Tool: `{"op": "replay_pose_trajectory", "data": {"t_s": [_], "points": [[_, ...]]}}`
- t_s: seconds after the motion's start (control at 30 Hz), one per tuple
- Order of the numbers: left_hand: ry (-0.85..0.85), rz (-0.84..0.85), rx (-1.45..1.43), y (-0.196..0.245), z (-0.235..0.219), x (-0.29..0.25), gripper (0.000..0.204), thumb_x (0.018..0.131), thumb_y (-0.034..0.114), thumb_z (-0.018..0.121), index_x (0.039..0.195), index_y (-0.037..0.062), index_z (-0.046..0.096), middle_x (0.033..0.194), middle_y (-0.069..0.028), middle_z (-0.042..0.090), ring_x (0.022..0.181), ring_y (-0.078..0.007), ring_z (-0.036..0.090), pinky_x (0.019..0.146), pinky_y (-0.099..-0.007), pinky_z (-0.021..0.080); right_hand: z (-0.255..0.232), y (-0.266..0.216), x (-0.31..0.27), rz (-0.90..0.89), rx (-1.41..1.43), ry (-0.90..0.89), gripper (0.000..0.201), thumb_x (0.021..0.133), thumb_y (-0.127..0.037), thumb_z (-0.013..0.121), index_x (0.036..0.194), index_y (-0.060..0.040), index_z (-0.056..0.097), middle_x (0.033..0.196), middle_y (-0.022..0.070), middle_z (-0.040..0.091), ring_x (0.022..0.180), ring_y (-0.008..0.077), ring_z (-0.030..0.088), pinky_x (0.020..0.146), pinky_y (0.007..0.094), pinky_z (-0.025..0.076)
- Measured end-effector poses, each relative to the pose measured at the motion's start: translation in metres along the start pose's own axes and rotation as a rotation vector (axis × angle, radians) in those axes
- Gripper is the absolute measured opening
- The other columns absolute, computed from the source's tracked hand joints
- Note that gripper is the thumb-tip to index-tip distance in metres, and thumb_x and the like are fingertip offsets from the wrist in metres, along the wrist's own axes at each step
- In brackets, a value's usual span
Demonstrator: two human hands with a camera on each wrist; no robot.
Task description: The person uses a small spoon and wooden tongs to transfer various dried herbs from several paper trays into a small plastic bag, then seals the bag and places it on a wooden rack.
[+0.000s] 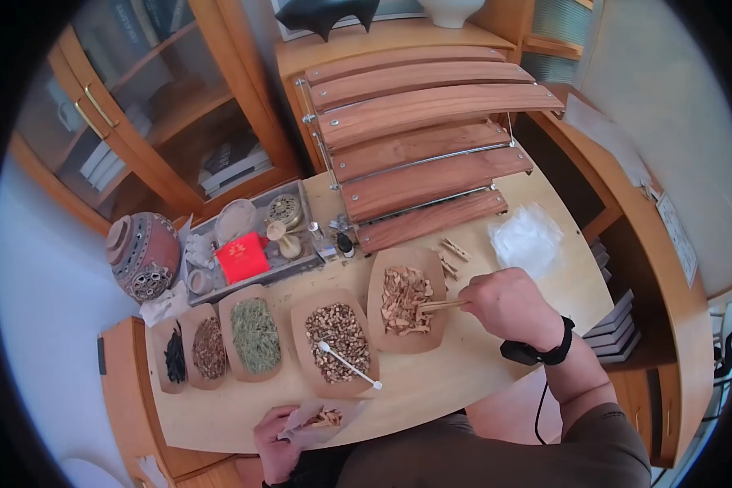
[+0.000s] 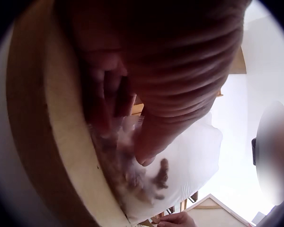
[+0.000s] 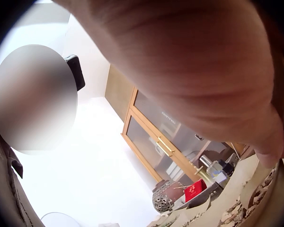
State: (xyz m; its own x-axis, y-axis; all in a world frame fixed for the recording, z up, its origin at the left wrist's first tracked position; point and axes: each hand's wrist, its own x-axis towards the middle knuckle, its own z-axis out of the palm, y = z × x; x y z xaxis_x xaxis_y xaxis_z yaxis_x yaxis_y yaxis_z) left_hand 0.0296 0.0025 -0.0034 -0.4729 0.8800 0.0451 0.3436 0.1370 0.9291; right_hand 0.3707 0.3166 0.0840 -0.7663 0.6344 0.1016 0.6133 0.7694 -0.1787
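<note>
My left hand (image 1: 275, 443) pinches a small translucent white pouch (image 1: 348, 409) at the table's front edge, with brown wood-like chips (image 1: 327, 418) inside. In the left wrist view the thumb presses on the pouch (image 2: 194, 151), and dark pieces show through it. My right hand (image 1: 512, 305) grips thin wooden tweezers (image 1: 443, 305), their tips among the pale brown chips (image 1: 403, 297) in the rightmost paper tray (image 1: 382, 337). Left of that stands a paper tray (image 1: 305, 370) of small chopped pieces, with a white spoon (image 1: 348, 363) lying across it.
Further left are paper trays of green dried herb (image 1: 254, 329), reddish-brown bits (image 1: 209, 348) and black strips (image 1: 175, 358). Behind stand a grey tray (image 1: 289, 268) with a red packet (image 1: 242, 258), a slatted wooden rack (image 1: 431, 146), clothespins (image 1: 454, 250) and a pile of white pouches (image 1: 526, 238).
</note>
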Motion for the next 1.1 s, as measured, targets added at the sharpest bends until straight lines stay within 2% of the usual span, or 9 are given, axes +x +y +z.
{"op": "replay_pose_trajectory", "data": {"t_s": [0.07, 0.27, 0.37, 0.43, 0.53, 0.6, 0.83, 1.03, 1.1], "points": [[0.031, -0.02, -0.05, 0.005, 0.006, -0.004, 0.027, 0.075, 0.002, 0.091, 0.101, 0.001, 0.083, 0.105, -0.0105, 0.077, 0.09, -0.018, 0.073, 0.078, -0.0304, 0.057, 0.002, 0.005, 0.002, -0.011, 0.041, 0.01, 0.01, 0.087, -0.019, 0.078, 0.087, -0.0094, 0.077, 0.08, 0.0083, 0.071, 0.077, 0.0331, 0.07, 0.069, 0.0448, 0.055], [-0.07, -0.092, -0.048, 0.026, 0.026, -0.02, 0.031, 0.077, 0.005, 0.094, 0.105, -0.001, 0.082, 0.104, -0.0096, 0.078, 0.093, -0.0173, 0.074, 0.082, -0.0295, 0.058, 0.008, 0.018, -0.009, 0.027, 0.208, 0.113, 0.009, 0.085, -0.016, 0.079, 0.086, -0.0076, 0.076, 0.081, 0.0101, 0.072, 0.078, 0.0343, 0.071, 0.07, 0.0448, 0.056], [-0.034, -0.16, -0.042, 0.042, 0.044, -0.022, 0.026, 0.079, 0.001, 0.09, 0.104, 0.0027, 0.084, 0.098, -0.0096, 0.08, 0.091, -0.0194, 0.074, 0.08, -0.0318, 0.058, -0.001, 0.017, -0.014, 0.019, 0.217, 0.117, 0.01, 0.085, -0.017, 0.078, 0.085, -0.0073, 0.076, 0.081, 0.0114, 0.072, 0.078, 0.0348, 0.071, 0.07, 0.0453, 0.056], [-0.076, -0.117, -0.119, 0.036, 0.05, -0.019, 0.028, 0.081, 0.004, 0.091, 0.106, 0.0002, 0.082, 0.105, -0.0089, 0.079, 0.093, -0.0163, 0.074, 0.082, -0.03, 0.059, -0.006, 0.015, -0.016, 0.018, 0.204, 0.108, 0.012, 0.086, -0.019, 0.077, 0.083, -0.0075, 0.075, 0.081, 0.0123, 0.072, 0.077, 0.0348, 0.071, 0.07, 0.0456, 0.057], [-0.139, -0.066, -0.051, 0.034, 0.054, -0.014, 0.026, 0.082, 0.002, 0.09, 0.107, 0.0003, 0.083, 0.105, -0.0087, 0.079, 0.093, -0.0165, 0.074, 0.082, -0.0302, 0.059, -0.009, 0.008, -0.018, 0.001, 0.141, 0.082, 0.012, 0.086, -0.02, 0.078, 0.087, -0.0077, 0.075, 0.083, 0.0104, 0.071, 0.078, 0.0349, 0.071, 0.07, 0.0447, 0.056], [-0.164, -0.051, -0.056, 0.031, 0.052, -0.009, 0.026, 0.083, 0.002, 0.089, 0.107, 0.0004, 0.083, 0.105, -0.0088, 0.079, 0.094, -0.0164, 0.074, 0.083, -0.0304, 0.059, -0.011, 0.001, -0.012, -0.04, -0.04, -0.007, 0.014, 0.087, -0.023, 0.078, 0.084, -0.0095, 0.075, 0.081, 0.0098, 0.07, 0.077, 0.0331, 0.071, 0.069, 0.044, 0.056], [-0.273, -0.019, -0.14, 0.023, 0.034, 0.008, 0.022, 0.084, 0.0, 0.087, 0.106, 0.002, 0.084, 0.107, -0.0105, 0.078, 0.096, -0.0179, 0.074, 0.084, -0.0308, 0.059, 0.002, -0.024, -0.007, -0.077, -0.231, 0.065, 0.012, 0.084, -0.019, 0.074, 0.075, -0.0108, 0.073, 0.075, 0.01, 0.071, 0.073, 0.0305, 0.072, 0.066, 0.0415, 0.056], [-0.318, 0.191, -0.072, 0.01, 0.025, 0.014, 0.025, 0.089, 0.004, 0.081, 0.114, 0.0038, 0.082, 0.111, -0.0095, 0.078, 0.09, -0.017, 0.074, 0.078, -0.0286, 0.059, -0.007, -0.049, -0.014, 0.045, -0.098, 0.14, 0.012, 0.087, -0.019, 0.076, 0.079, -0.0107, 0.075, 0.076, 0.0094, 0.07, 0.075, 0.0316, 0.071, 0.067, 0.0436, 0.055], [-0.376, 0.162, -0.027, 0.021, 0.021, 0.018, 0.025, 0.09, 0.005, 0.08, 0.115, 0.004, 0.082, 0.112, -0.0088, 0.078, 0.091, -0.0176, 0.075, 0.079, -0.0292, 0.06, -0.005, -0.057, -0.018, 0.164, -0.007, 0.174, 0.01, 0.088, -0.02, 0.077, 0.083, -0.0109, 0.077, 0.078, 0.0092, 0.069, 0.077, 0.0326, 0.071, 0.068, 0.0447, 0.055]]}}
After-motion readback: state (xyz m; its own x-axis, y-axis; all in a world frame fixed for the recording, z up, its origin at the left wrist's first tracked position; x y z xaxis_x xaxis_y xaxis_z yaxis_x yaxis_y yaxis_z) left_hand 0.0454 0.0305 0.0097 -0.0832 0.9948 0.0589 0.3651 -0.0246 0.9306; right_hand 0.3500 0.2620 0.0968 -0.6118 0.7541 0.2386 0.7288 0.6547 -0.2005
